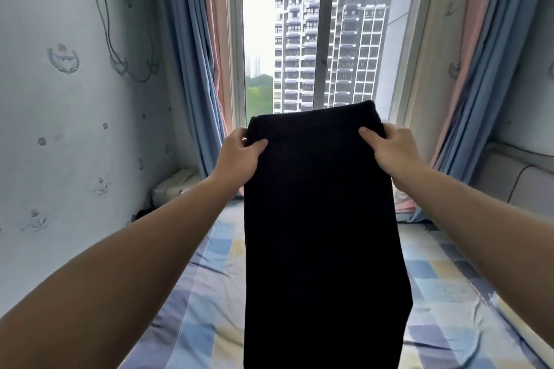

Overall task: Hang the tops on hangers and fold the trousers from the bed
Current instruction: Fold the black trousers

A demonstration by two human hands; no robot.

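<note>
Black trousers of dark, matte cloth, held up in the air over the bed, hanging long and straight down out of the bottom of the view. Top edge rounded over, as if folded or doubled there; it stands in front of the lower part of the window.

Left hand grips the upper left edge of the trousers, thumb lying across the front of the cloth, fingers curled behind. Right hand grips the upper right edge the same way, thumb on the front, fingers behind. Both arms stretched forward, hands level with each other and apart by the width of the cloth.

Bed with a checked sheet in blue, white and pale yellow lies below, running toward the window; sheet creased. A white pillow or rolled bedding sits at the bed's far left corner, against the wall.

Sliding window with white frame behind, tall apartment block outside. Blue and pink curtains drawn to both sides. Pale patterned wallpaper on the left wall.
</note>
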